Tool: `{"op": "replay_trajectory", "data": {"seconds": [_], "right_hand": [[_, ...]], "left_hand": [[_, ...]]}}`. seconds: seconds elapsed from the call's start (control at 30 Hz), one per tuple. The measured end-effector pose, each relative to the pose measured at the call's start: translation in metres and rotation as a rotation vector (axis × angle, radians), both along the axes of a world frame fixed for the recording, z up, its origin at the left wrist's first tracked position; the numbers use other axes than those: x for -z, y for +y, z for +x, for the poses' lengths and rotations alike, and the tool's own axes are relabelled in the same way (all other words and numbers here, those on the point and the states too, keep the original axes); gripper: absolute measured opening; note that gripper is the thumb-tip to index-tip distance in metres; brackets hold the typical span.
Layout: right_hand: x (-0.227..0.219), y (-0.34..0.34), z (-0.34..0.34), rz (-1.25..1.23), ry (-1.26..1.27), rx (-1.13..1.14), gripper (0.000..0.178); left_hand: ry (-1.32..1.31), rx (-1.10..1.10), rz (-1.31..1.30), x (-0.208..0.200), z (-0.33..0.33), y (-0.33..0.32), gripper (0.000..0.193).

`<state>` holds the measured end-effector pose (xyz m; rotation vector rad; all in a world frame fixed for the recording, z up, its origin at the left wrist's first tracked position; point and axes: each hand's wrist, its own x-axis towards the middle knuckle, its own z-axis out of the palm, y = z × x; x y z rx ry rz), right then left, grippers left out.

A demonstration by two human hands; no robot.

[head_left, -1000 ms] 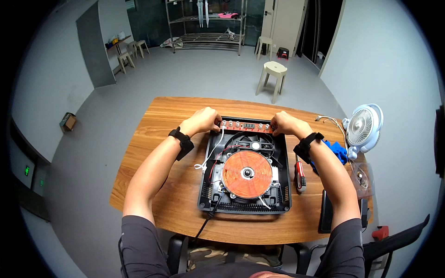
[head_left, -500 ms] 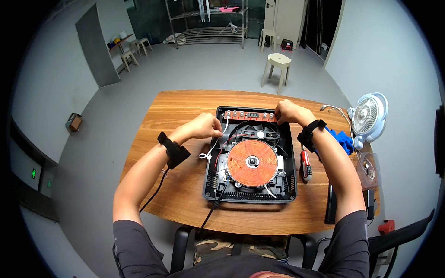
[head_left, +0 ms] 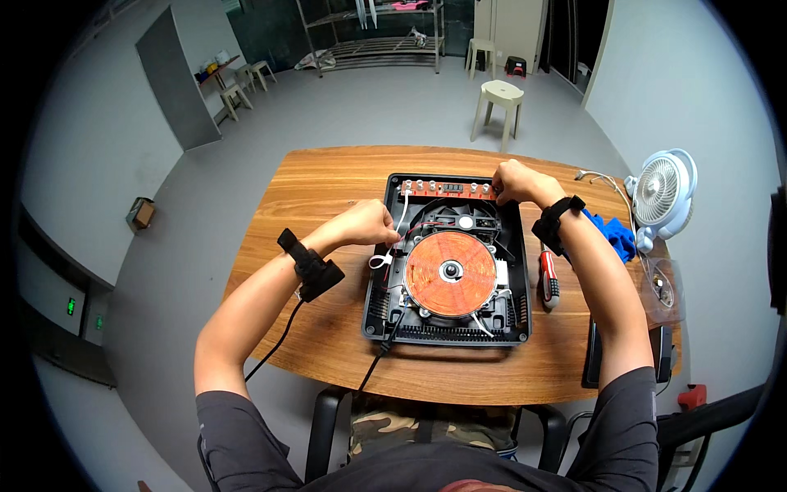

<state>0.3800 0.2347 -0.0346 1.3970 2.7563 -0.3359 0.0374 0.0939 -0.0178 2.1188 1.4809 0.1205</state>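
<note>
In front of me lies an opened induction cooker, its black housing (head_left: 525,312) holding a round copper coil (head_left: 451,283). A narrow orange-red circuit board (head_left: 426,189) runs along the housing's far edge. From the board's left end a white cable (head_left: 403,211) hangs down and ends in a loop. My left hand (head_left: 366,223) is closed in a pinch on this cable, over the housing's left side. At the board's right end, my right hand (head_left: 519,184) has its fingers curled against the board; its fingertips are partly hidden.
A red-and-black screwdriver (head_left: 548,280) lies right of the housing. Farther right are a blue cloth (head_left: 613,238), a white fan (head_left: 662,193) and a clear plastic box (head_left: 662,295). A black cord (head_left: 377,365) leaves the housing's near side over the wooden table's (head_left: 270,238) edge.
My left hand has moved slightly down along the white cable, and the cable's loop has shifted toward the housing. My right hand stays at the board's right end. The whole view has shifted slightly.
</note>
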Motion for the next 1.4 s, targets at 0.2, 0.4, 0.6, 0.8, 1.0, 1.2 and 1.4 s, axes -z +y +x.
{"op": "replay_trajectory", "data": {"seconds": [0.2,0.4,0.6,0.8,1.0,1.2,1.4], "right_hand": [[0.002,0.000,0.000,-0.023,0.026,0.016,0.028],[-0.004,-0.005,-0.003,-0.042,0.016,0.034,0.028],[-0.002,-0.004,-0.001,-0.016,0.027,0.026,0.028],[0.000,-0.002,-0.002,-0.034,0.024,0.040,0.028],[-0.009,-0.007,-0.006,-0.069,0.002,0.074,0.028],[-0.010,-0.009,-0.005,-0.059,-0.009,0.066,0.028],[-0.006,-0.005,-0.004,-0.059,0.010,0.043,0.028]], "left_hand": [[0.102,0.077,0.096,0.024,0.001,-0.004,0.025],[0.215,0.056,0.000,0.021,0.009,-0.003,0.018],[0.257,-0.001,0.054,0.016,0.018,-0.011,0.020],[0.416,-0.102,0.098,0.021,0.028,-0.013,0.021],[0.389,-0.084,0.102,0.019,0.025,-0.013,0.022],[0.426,-0.083,0.107,0.021,0.036,-0.018,0.031],[0.385,-0.103,0.171,0.026,0.032,-0.022,0.026]]}}
